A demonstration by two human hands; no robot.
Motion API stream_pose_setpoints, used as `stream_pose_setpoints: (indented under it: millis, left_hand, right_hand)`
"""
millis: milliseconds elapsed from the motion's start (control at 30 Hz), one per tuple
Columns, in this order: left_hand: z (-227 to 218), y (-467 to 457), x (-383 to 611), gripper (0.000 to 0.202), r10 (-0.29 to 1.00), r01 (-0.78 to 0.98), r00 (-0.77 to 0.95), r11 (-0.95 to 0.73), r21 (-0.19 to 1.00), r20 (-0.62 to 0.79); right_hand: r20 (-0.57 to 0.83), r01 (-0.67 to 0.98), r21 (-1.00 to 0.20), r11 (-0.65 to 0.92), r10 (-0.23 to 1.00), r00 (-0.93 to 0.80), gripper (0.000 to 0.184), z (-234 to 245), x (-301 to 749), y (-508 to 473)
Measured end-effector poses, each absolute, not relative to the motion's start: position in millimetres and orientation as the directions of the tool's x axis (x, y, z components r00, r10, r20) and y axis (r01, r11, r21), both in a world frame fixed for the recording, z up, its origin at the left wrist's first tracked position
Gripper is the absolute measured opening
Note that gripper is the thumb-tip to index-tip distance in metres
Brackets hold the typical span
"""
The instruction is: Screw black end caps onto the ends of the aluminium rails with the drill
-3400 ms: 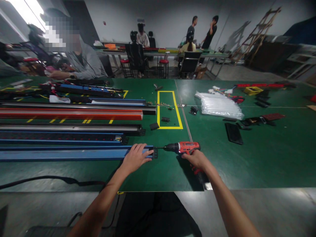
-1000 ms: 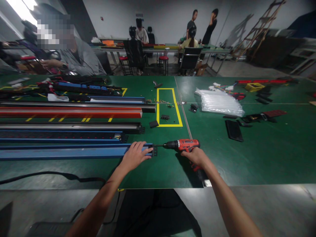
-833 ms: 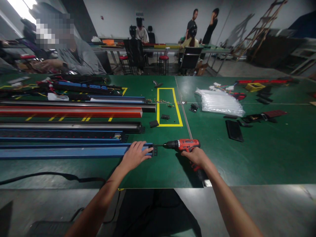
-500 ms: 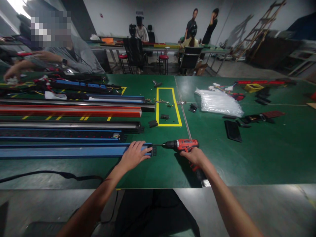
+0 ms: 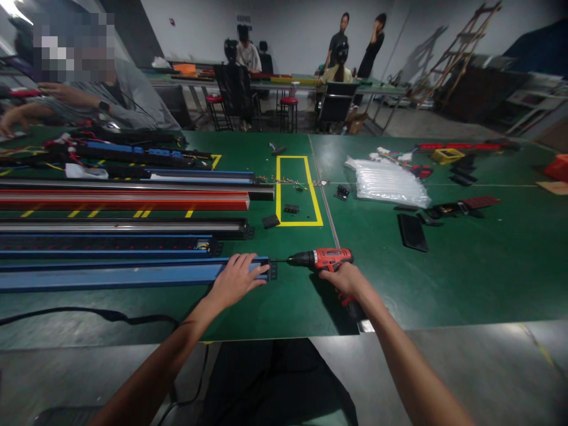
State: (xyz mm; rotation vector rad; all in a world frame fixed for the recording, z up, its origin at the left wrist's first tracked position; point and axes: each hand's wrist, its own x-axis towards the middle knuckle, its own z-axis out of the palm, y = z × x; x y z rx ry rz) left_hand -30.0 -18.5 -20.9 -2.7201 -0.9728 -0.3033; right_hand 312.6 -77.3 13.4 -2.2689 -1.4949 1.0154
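Observation:
My left hand is laid across the end of a long blue metal channel, gripping it with fingers over the far side and thumb toward the near side. At the channel's end sits a black end cap with small openings. My right hand is closed around the handle of a red and black cordless drill, lying sideways. Its long thin bit points left and reaches the channel's end by the cap. Whether the tip sits in a screw is too small to tell.
Beyond lie more channels, among them a red one and a black one. Loose screws and black end pieces lie around the yellow taped rectangle. Rightward are bubble wrap and a phone. A co-worker sits far left.
The whole view has shifted slightly. Both hands, the drill and the blue channel keep nearly the same places relative to each other.

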Motion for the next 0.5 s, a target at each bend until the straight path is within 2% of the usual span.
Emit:
stream_pose_setpoints:
  millis: [267,500]
  left_hand:
    - [-19.9,-19.4,-29.4,0.041,0.593,0.643,0.751,-0.756,-0.12,0.289]
    - [-17.6,-21.0,-28.6,0.041,0.603,0.654,0.746,-0.743,-0.141,0.283]
  right_hand:
    - [-0.42,0.71,-0.535,-0.459,0.873,0.248,0.026,9.8,313.4,-75.9]
    - [-0.415,0.706,-0.538,-0.461,0.874,0.254,0.026,11.2,312.4,-77.3]
